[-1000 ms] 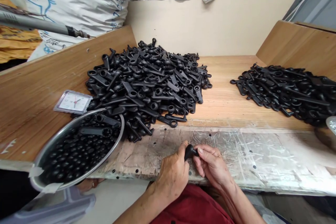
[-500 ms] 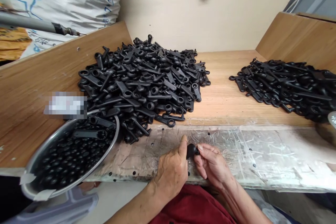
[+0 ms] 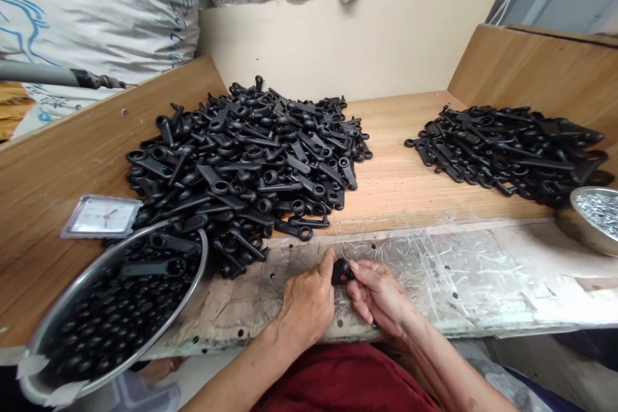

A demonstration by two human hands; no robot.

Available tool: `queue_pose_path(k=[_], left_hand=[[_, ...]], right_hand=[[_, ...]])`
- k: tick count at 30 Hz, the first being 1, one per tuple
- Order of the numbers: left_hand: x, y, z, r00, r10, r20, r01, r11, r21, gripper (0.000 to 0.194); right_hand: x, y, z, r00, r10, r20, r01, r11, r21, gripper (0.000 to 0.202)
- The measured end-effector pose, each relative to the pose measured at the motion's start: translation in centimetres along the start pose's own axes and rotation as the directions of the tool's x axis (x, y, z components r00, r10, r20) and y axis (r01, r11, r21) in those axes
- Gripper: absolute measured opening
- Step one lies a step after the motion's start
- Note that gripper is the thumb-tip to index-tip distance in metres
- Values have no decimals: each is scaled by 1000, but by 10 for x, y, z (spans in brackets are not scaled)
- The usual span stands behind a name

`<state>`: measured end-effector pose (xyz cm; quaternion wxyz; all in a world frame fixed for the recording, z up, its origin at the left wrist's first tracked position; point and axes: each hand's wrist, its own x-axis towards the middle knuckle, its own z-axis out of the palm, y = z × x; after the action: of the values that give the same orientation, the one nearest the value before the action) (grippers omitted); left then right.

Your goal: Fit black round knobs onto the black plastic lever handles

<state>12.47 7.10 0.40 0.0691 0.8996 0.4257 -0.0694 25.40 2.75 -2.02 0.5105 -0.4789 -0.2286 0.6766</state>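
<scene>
At the view's six o'clock, the left hand (image 3: 309,306) grasps a black part (image 3: 340,270) while the right hand (image 3: 381,296) pinches its end; this piece seems unfinished. Which is done, the large pile (image 3: 244,170) at nine or smaller pile (image 3: 506,148) at three, I cannot tell.

Two bare forearms (image 3: 241,360) slant inward from below toward each other, the left hand (image 3: 308,302) curled with its back showing and one digit (image 3: 327,262) pointing forward, the right hand (image 3: 379,296) just beside it, thumb (image 3: 362,270) and bent fingers (image 3: 358,304) drawn together in a pinch.
</scene>
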Motion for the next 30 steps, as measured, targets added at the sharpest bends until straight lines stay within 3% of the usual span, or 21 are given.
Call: queue_pose_path(k=[2, 4, 6, 7, 11, 13, 16, 20, 25, 27, 30], left_hand=[[-2, -2, 2, 1000, 4, 7, -4, 1000, 24, 51], [-8, -2, 6, 999, 30, -15, -29, 997, 77, 50], [-13, -1, 12, 995, 81, -62, -71, 987, 145, 49], [-16, 1, 14, 991, 107, -81, -91, 980, 176, 47], [-18, 3, 16, 979, 193, -63, -176, 962, 210, 36], [-16, 2, 16, 972, 232, -38, -222, 958, 183, 30], [-13, -2, 18, 966, 259, -20, -254, 956, 146, 26], [-11, -4, 19, 965, 260, -27, -256, 960, 113, 27], [-12, -7, 13, 971, 223, -86, -218, 974, 61, 28], [-14, -10, 11, 977, 177, -115, -174, 984, 37, 28], [-18, -16, 11, 987, 78, -141, -91, 992, -91, 26]], right_hand=[[-3, -5, -5, 987, -118, -107, 68, 920, -386, 34], [-8, -13, -8, 917, -330, -226, 37, 633, -773, 28], [-13, -21, -4, 835, -502, -225, -34, 360, -932, 29], [-14, -24, 1, 823, -539, -179, -15, 295, -955, 30], [-3, -25, 32, 826, -545, 143, 306, 221, -926, 32], [7, -22, 43, 852, -475, 221, 339, 178, -924, 34], [17, -17, 47, 908, -368, 202, 268, 136, -954, 37], [19, -15, 46, 918, -365, 153, 214, 132, -968, 37], [9, -10, 43, 850, -495, 183, 263, 97, -960, 29], [-1, -6, 37, 802, -522, 289, 353, 24, -935, 23], [-19, -3, 28, 761, -464, 452, 459, -105, -882, 26]])
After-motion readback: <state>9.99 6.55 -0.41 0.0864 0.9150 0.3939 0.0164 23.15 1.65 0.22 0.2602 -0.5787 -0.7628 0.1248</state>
